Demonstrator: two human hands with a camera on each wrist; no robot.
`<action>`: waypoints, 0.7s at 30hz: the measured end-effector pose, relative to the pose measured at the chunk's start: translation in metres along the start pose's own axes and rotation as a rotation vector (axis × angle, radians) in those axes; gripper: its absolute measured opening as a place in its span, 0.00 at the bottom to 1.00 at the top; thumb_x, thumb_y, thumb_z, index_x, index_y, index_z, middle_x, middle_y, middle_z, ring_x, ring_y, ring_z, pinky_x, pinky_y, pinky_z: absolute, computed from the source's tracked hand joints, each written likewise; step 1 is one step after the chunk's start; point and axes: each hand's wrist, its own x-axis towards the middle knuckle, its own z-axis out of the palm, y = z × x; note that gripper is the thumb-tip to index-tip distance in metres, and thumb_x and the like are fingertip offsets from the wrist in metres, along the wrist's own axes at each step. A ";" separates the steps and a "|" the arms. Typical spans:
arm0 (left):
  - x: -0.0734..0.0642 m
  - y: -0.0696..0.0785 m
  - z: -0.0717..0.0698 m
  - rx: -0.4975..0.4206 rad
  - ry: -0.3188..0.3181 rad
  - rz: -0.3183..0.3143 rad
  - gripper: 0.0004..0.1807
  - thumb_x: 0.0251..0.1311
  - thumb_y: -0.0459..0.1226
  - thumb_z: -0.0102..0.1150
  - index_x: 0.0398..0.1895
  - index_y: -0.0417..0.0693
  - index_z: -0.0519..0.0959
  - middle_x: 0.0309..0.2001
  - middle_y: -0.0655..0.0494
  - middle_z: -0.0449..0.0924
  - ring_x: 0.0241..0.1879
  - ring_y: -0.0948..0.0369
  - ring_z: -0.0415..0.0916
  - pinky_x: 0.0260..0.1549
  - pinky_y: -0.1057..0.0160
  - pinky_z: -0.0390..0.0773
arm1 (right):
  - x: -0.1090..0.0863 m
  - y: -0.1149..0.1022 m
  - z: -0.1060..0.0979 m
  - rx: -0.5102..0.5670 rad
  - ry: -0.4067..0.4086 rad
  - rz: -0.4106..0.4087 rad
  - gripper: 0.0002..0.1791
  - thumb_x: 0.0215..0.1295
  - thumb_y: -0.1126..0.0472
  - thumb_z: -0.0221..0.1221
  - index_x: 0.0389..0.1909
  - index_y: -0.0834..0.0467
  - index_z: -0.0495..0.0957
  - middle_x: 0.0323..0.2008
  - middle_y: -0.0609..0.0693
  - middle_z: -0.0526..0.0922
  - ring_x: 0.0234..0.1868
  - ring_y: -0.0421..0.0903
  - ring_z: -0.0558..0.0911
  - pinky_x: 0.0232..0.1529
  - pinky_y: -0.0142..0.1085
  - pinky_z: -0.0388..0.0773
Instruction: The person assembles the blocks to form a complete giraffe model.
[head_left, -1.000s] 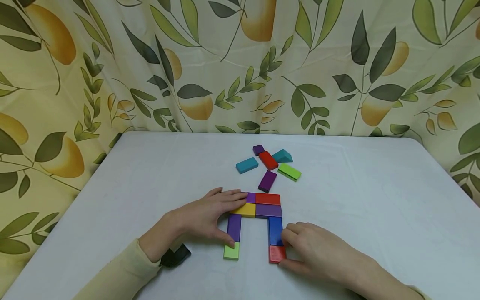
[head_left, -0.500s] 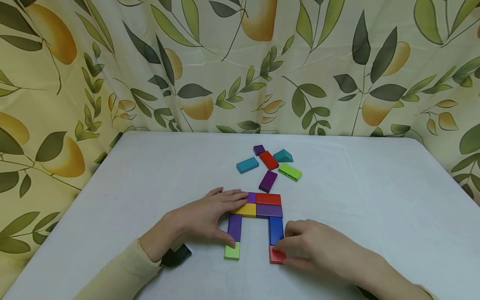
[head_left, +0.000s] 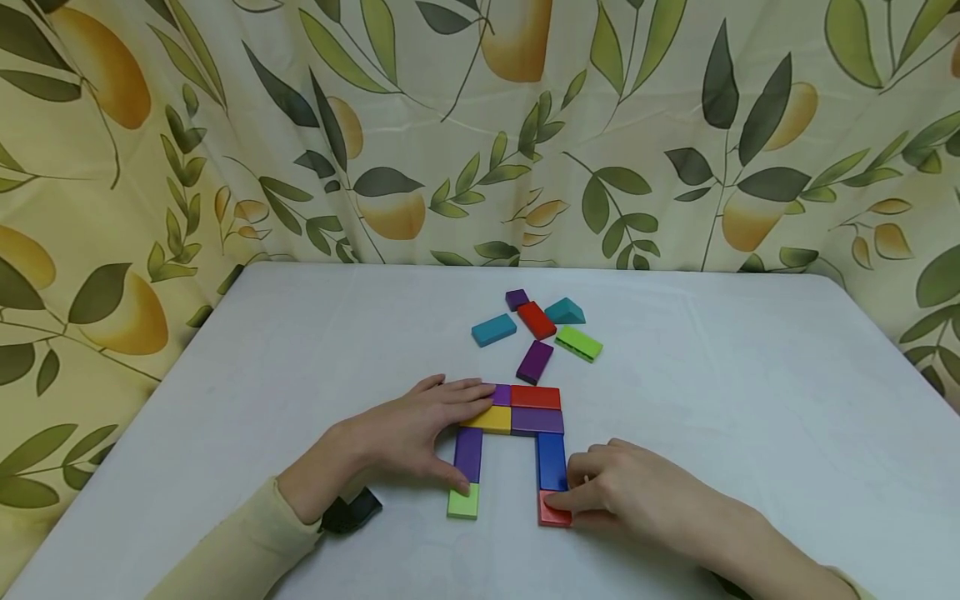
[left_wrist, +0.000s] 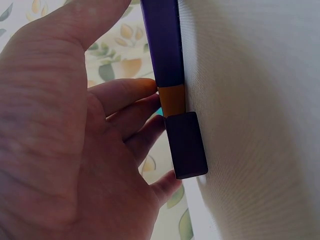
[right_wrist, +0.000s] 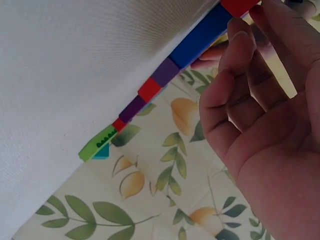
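Flat coloured blocks lie on the white table (head_left: 697, 375) in an arch shape. A red block (head_left: 536, 398) and a purple block (head_left: 502, 396) form its far row, above a yellow block (head_left: 495, 421) and a wider purple one (head_left: 536, 422). My left hand (head_left: 408, 433) rests with spread fingers over the far left corner, partly hiding it; its thumb touches the left leg where a purple block (head_left: 468, 450) meets a light green one (head_left: 463, 506). My right hand (head_left: 637, 500) presses its index fingertip on the red end block (head_left: 553, 518), below a blue block (head_left: 551, 462).
Beyond the arch lie loose blocks: a dark purple one (head_left: 535, 362), a light green one (head_left: 579, 343), a red one (head_left: 537, 320), a teal one (head_left: 494, 331), a teal wedge (head_left: 566, 312) and a small purple one (head_left: 517, 299). A patterned curtain (head_left: 480, 125) hangs behind the table.
My right index finger has moved from the right side of the blue block onto the top of the red end block. The left hand stays in place.
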 end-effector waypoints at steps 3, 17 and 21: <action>0.000 0.000 0.000 0.000 0.000 0.001 0.57 0.51 0.63 0.70 0.81 0.54 0.56 0.80 0.63 0.47 0.79 0.61 0.38 0.74 0.45 0.37 | 0.000 0.000 -0.001 0.005 -0.009 0.011 0.20 0.59 0.60 0.72 0.53 0.44 0.87 0.37 0.38 0.81 0.39 0.35 0.77 0.41 0.32 0.79; 0.001 0.001 0.000 -0.005 -0.004 0.003 0.56 0.51 0.62 0.70 0.80 0.54 0.56 0.80 0.63 0.47 0.79 0.61 0.38 0.74 0.44 0.38 | -0.001 0.003 -0.002 0.115 -0.024 0.035 0.20 0.61 0.61 0.71 0.55 0.45 0.87 0.40 0.36 0.82 0.41 0.34 0.78 0.42 0.31 0.80; 0.000 0.000 0.000 -0.012 -0.005 -0.001 0.56 0.51 0.62 0.71 0.80 0.54 0.57 0.80 0.63 0.47 0.79 0.61 0.38 0.74 0.44 0.38 | 0.001 0.005 -0.004 0.136 -0.007 0.038 0.19 0.64 0.59 0.69 0.56 0.47 0.86 0.44 0.37 0.83 0.45 0.35 0.80 0.46 0.33 0.82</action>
